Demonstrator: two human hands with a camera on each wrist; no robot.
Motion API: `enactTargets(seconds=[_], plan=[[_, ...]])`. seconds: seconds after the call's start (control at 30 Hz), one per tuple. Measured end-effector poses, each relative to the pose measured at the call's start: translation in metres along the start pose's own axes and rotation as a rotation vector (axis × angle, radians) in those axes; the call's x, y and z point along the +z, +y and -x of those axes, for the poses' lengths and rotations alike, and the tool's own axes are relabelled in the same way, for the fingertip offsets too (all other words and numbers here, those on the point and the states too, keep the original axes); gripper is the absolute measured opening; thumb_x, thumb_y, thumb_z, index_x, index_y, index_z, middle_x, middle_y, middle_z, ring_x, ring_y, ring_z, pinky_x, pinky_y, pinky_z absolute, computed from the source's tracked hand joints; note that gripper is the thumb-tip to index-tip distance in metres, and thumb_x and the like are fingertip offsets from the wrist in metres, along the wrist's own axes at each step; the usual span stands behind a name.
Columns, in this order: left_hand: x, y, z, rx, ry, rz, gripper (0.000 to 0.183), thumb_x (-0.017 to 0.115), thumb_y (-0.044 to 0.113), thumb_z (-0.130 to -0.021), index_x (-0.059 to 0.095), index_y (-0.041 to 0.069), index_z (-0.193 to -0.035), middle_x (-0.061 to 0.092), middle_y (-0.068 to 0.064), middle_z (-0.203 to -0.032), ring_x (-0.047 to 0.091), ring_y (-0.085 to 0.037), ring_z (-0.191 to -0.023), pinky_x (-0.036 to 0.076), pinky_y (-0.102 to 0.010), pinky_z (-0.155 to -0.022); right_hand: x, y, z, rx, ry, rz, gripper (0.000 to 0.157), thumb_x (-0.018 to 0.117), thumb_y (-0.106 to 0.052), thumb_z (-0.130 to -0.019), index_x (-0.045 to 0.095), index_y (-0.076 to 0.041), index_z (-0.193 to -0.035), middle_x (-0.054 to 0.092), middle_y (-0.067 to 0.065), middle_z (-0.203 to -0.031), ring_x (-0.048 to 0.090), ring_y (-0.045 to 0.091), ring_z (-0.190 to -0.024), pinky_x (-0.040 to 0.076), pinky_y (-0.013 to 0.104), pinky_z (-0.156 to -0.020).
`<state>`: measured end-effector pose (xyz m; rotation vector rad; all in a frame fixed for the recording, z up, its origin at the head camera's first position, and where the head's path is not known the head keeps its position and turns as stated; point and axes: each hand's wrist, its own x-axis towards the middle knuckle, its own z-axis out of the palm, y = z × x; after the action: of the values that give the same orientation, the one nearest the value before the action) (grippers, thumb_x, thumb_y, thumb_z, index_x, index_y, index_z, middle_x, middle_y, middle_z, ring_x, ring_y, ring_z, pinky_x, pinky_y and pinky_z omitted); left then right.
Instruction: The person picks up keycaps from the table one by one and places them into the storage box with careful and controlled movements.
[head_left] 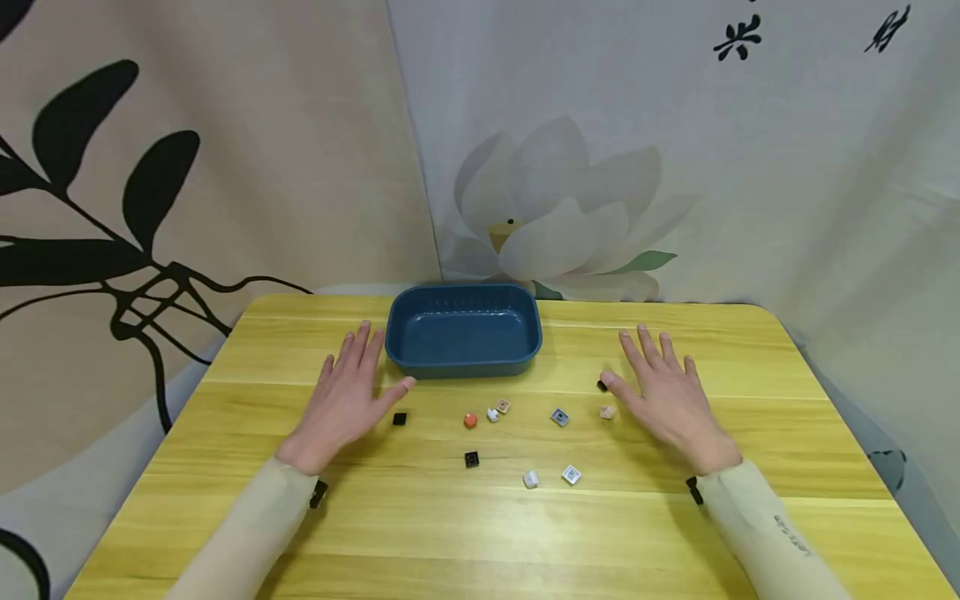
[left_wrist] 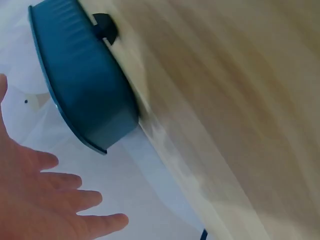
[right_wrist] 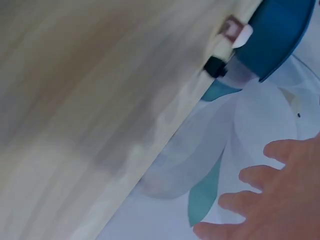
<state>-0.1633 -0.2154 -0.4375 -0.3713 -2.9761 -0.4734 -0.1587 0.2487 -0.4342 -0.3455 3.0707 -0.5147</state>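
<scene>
My left hand (head_left: 350, 411) hovers over the left part of the table with its fingers spread and straight, holding nothing. A small black piece (head_left: 400, 419) lies just right of its thumb. On the other side my right hand (head_left: 670, 400) is likewise spread, its thumb near a black piece (head_left: 602, 386) and a pale beige piece (head_left: 607, 412). Between the hands lie several keycap-like pieces: an orange one (head_left: 470, 421), a white one (head_left: 492, 415), a tan square (head_left: 503, 407), a blue-grey square (head_left: 559, 417), a black square (head_left: 471, 459) and two white ones (head_left: 531, 479).
A dark blue rectangular tub (head_left: 463, 367) stands at the table's back edge, beside the left fingertips. The wooden table (head_left: 420, 542) ends at a patterned curtain (head_left: 750, 167) behind it. In the left wrist view the tub's side (left_wrist: 90, 85) shows.
</scene>
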Motion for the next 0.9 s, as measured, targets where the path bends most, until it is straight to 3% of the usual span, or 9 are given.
enactTargets(seconds=[0.4,0.9], plan=[[0.006,0.004,-0.036,-0.079,0.005,0.179,0.102,0.042,0.074,-0.099,0.013,0.003,-0.166,0.003,-0.021,-0.172,0.009,-0.047,-0.156,0.018,-0.072,-0.117,0.009,-0.044,-0.028,-0.084,-0.013,-0.046,0.086,0.032,-0.070,-0.104,0.019,-0.013,-0.167,0.021,0.009,-0.171,0.009,0.043,-0.157,0.009,0.074,-0.117],[0.018,-0.003,-0.049,-0.153,-0.074,0.227,0.106,0.040,0.076,-0.098,0.006,0.003,-0.166,0.004,-0.021,-0.172,0.007,-0.047,-0.156,0.016,-0.073,-0.117,0.028,-0.076,-0.053,-0.132,-0.063,-0.081,0.084,0.033,-0.069,-0.105,0.026,-0.011,-0.165,0.026,0.008,-0.170,0.023,0.041,-0.155,0.017,0.073,-0.117]])
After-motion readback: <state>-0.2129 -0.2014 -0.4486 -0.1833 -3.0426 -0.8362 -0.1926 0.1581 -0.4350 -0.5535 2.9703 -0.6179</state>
